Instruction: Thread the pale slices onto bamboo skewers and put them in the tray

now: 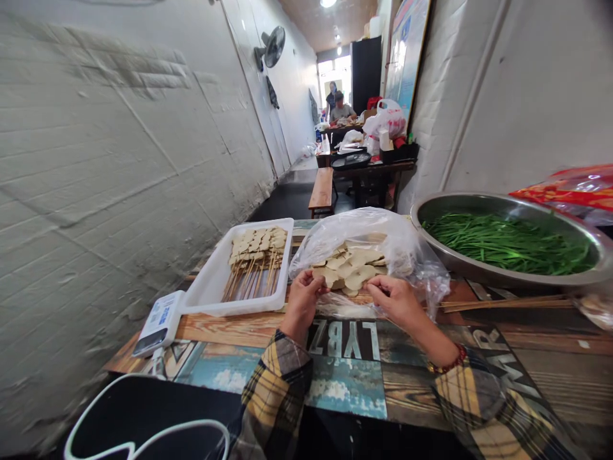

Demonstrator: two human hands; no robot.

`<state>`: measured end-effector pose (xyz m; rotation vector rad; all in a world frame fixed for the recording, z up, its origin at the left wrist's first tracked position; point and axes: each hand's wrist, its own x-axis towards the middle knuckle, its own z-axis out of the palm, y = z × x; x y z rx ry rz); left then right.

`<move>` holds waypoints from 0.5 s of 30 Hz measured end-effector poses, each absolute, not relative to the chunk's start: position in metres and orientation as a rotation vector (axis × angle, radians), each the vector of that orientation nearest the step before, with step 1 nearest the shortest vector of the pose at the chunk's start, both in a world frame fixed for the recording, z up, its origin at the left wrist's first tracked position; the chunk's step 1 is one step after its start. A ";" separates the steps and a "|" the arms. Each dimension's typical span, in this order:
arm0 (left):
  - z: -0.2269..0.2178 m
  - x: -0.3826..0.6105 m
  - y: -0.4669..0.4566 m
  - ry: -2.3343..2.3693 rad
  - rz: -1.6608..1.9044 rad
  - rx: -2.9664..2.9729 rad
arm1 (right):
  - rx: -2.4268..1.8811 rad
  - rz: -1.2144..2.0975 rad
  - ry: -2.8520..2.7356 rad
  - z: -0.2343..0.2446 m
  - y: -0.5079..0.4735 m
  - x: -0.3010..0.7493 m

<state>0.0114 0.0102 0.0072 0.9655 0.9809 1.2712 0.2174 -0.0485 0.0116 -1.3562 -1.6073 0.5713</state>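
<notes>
My left hand (303,298) and my right hand (395,298) are both closed at the near edge of an open clear plastic bag (407,246) full of pale flat slices (352,267). Between the two hands I hold a slice, and a thin wooden skewer seems to run between them. The fingertips are partly hidden, so the exact grip is unclear. To the left stands a white tray (211,287) holding finished skewers (256,255) of the same slices.
A large steel bowl (479,268) of green stems sits at the right, with bare wooden skewers (502,303) in front of it. A small white device (158,322) lies at the table's left corner. A white wall runs close on the left. People sit far down the room.
</notes>
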 end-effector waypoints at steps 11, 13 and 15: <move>0.004 0.004 0.010 0.894 1.282 0.834 | -1.406 0.800 -1.550 0.012 -0.053 0.216; 0.004 0.004 0.010 0.869 1.287 0.804 | -1.412 0.760 -1.528 0.011 -0.053 0.219; 0.004 0.003 0.010 0.867 1.291 0.781 | -1.418 0.737 -1.503 0.010 -0.053 0.223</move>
